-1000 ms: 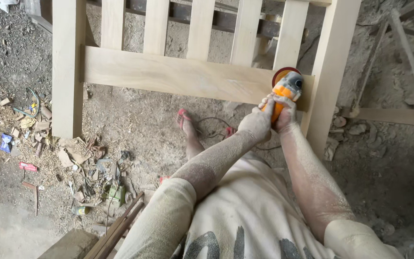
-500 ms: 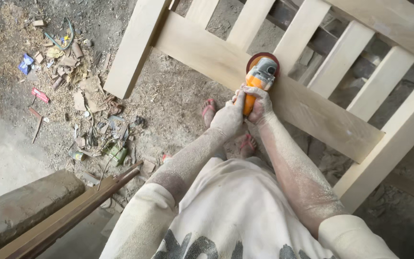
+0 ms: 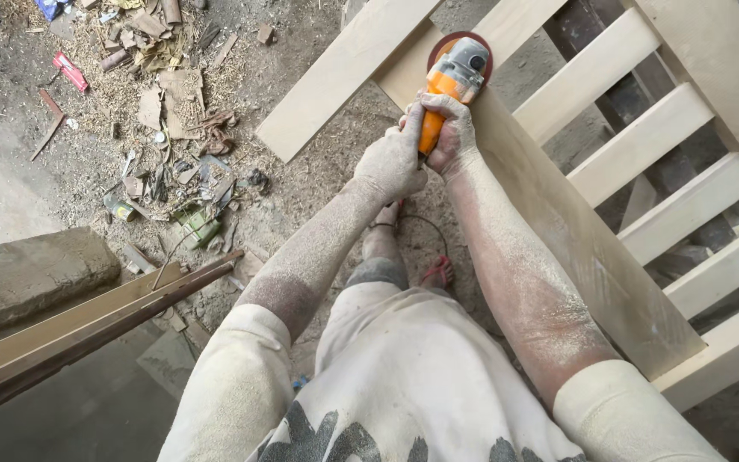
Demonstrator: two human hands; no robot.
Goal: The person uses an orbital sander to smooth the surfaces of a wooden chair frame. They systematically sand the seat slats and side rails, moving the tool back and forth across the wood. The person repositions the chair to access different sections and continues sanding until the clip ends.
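An orange and grey angle grinder (image 3: 453, 75) with a reddish sanding disc presses against the wide lower rail of a pale wooden slatted frame (image 3: 575, 231). My left hand (image 3: 391, 161) wraps the grinder's handle from the left. My right hand (image 3: 451, 130) grips the same handle just above and to the right. Both forearms are coated in fine sawdust. The disc sits near the rail's left end, close to the frame's left post (image 3: 335, 81).
Wood scraps, shavings and litter (image 3: 164, 128) cover the dirt floor at upper left. A dark wooden beam (image 3: 87, 329) and a concrete block (image 3: 32, 274) lie at left. My sandalled feet (image 3: 412, 257) and a thin cord rest on the ground under the rail.
The grinder and both hands have travelled leftward along the rail, from its right end to near its left post. The view has tilted, so the frame now runs diagonally.
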